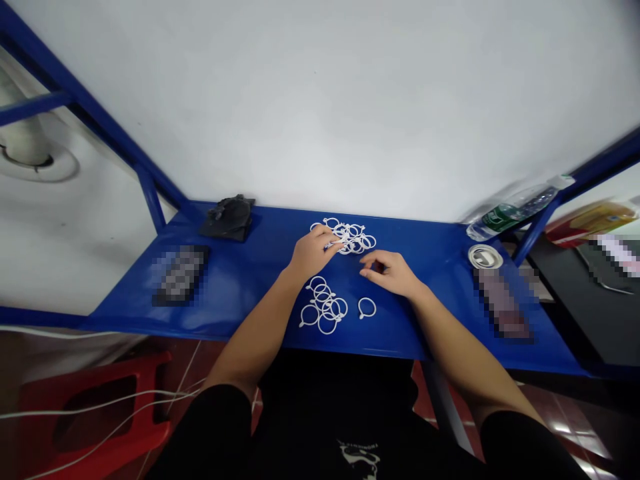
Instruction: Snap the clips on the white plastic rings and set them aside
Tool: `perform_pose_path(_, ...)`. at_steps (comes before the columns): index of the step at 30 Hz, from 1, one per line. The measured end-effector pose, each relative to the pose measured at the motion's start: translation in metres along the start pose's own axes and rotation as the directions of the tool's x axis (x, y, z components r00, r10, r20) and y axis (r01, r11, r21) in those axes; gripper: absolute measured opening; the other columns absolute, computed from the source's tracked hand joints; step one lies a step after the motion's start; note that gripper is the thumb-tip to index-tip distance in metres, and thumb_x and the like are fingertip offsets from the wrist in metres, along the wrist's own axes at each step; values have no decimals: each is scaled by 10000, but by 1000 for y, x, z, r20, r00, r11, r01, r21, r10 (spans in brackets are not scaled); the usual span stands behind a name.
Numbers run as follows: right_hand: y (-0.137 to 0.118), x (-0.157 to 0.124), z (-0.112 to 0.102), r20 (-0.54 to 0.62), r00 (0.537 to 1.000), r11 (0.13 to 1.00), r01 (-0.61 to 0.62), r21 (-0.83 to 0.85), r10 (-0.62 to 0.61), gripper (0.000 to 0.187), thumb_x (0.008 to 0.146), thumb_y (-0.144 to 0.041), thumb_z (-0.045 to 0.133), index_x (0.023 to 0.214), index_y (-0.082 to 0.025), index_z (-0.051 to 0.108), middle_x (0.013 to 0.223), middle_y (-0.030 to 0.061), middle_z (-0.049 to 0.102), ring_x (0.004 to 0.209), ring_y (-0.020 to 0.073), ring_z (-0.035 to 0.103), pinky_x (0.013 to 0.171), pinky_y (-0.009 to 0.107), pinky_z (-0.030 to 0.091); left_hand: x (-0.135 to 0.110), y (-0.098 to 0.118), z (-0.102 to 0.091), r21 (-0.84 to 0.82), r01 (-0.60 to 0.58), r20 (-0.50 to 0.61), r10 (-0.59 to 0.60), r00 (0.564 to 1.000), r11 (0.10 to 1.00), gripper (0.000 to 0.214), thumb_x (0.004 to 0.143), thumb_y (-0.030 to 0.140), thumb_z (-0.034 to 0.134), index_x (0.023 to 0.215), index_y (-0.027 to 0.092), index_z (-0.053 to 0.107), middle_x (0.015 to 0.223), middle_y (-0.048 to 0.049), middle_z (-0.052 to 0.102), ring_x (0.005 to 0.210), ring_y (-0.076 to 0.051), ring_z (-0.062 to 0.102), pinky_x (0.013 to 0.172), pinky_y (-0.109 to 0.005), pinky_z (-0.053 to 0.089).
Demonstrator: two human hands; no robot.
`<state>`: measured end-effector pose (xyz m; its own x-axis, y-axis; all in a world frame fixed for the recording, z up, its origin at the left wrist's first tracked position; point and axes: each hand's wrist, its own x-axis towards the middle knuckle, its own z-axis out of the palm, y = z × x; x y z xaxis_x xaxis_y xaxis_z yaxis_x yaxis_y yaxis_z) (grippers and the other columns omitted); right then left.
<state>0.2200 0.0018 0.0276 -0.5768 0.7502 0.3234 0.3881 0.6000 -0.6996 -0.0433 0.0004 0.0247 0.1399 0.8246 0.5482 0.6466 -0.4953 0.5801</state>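
On a blue table (250, 280), a far pile of white plastic rings (356, 238) lies near the wall. My left hand (311, 251) reaches into its left edge, fingers pinched on one ring. My right hand (393, 272) rests on the table to the right, fingers curled loosely; whether it holds anything I cannot make out. A nearer cluster of white rings (324, 308) lies between my forearms, and a single white ring (367, 307) sits just below my right hand.
A dark cloth bundle (229, 217) and a blurred dark flat object (180, 273) lie at the left. A plastic bottle (515, 210), a round tin (484, 256) and a blurred object (503, 308) sit at the right. A red stool (95, 417) stands below left.
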Motion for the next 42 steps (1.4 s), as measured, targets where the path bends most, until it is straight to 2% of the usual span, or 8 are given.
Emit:
perform_pose_path(6,-5,-2,-6,422,904,997,-70,-27,75,460,721,-518,943,1040,-236,769,824,-14,721,652,134,639,596,257,452,-3,-12,7,160,38,170,-65,983,986,297,942,302,764,1233,243,767,1416,-85,641,1164,-253,688,956,-368,593)
perform_pose_path(9,0,-2,-4,491,867,996,-72,-53,89,379,750,-449,936,1012,-239,762,785,-33,698,623,123,613,572,247,411,-4,-12,10,154,35,222,-69,972,988,326,950,311,754,1269,241,756,1466,-82,623,1159,-259,696,962,-380,597)
perform_pose_path(13,6,-1,-3,425,901,989,-28,-146,88,117,920,-310,772,870,-218,720,750,-23,680,622,121,578,595,255,376,-4,-11,10,123,34,218,-61,974,992,312,943,288,760,1251,242,761,1479,-85,629,1121,-249,713,953,-385,600)
perform_pose_path(17,1,1,-2,294,950,984,-53,-167,102,146,980,-286,662,857,-207,656,729,-17,671,598,124,549,603,264,369,-5,-6,12,58,46,168,-55,984,997,259,967,283,728,1219,235,760,1424,-79,682,894,-164,737,926,-381,611)
perform_pose_path(24,-1,1,3,22,992,989,-121,-82,123,216,1008,-370,604,855,-217,597,703,-15,643,603,140,547,594,270,386,-10,19,13,-132,-209,132,226,965,969,243,999,244,594,1177,227,757,1165,-81,778,991,-173,740,838,-326,624)
perform_pose_path(32,5,2,23,232,946,814,-314,489,225,436,1009,-642,585,983,-206,566,803,30,737,549,113,596,525,236,477,-14,29,22,-336,-232,37,259,965,913,241,938,249,634,1130,218,777,1056,-70,780,684,-100,661,609,-254,584)
perform_pose_path(37,3,4,29,318,930,774,-337,535,185,481,966,-675,641,984,-196,609,770,24,727,523,103,566,486,224,446,-14,30,22,-353,-221,50,254,966,909,225,942,204,630,1083,234,803,874,-23,772,610,-87,614,600,-245,535)
perform_pose_path(42,2,1,22,121,984,892,-172,417,133,611,1022,-766,416,942,-199,629,678,10,680,503,122,532,497,254,405,-10,23,20,-272,-54,86,81,993,961,148,911,253,685,975,212,812,864,-35,796,630,-104,654,615,-250,529)
